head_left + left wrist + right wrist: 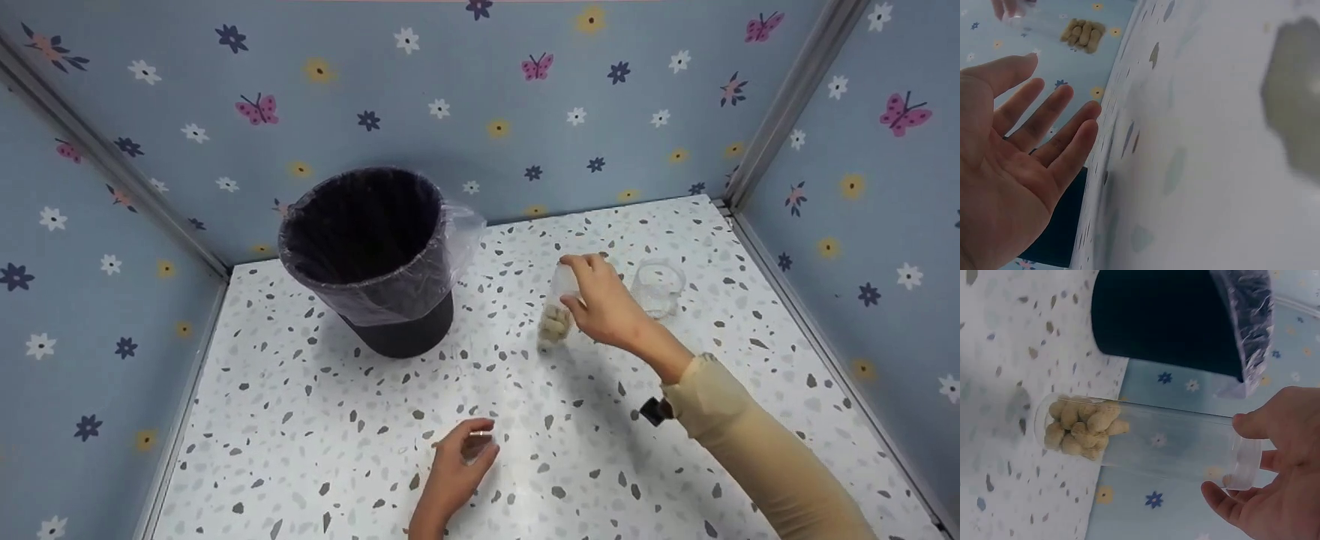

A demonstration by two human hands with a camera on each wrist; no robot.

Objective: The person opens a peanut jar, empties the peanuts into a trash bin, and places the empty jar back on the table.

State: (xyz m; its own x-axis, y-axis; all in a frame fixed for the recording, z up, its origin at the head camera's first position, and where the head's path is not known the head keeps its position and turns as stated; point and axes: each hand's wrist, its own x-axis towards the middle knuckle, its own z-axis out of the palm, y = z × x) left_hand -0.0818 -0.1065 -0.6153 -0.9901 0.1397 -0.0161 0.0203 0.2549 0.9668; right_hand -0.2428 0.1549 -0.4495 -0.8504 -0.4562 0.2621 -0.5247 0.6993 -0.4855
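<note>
1. We see one right hand (1289, 464) clamped on one clear jar (1171, 436), thumb on one side of its translucent top (1248, 461) and fingers on the other.
2. Inside the jar, by its base, we see a heap of peanuts (1081, 427), too overlapped for us to count.
3. The right arm, in one beige sleeve (750, 442), reaches in from the lower right, the hand bent over the jar from above.
4. The jar's long axis runs near upright, top up and base down; we cannot tell whether the base touches the table (300, 435).
5. Just right of that hand, we find one second clear container (658, 289) on the table.
6. Our one left hand (455, 465) is at the near side, well apart from the jar, its fingers relaxed and parted, the palm turned inward.
7. Left of the jar, we have one black bin (405, 334), with one clear liner (461, 232) folded over its rim.
8. Around us, we count three patterned walls (487, 75).
</note>
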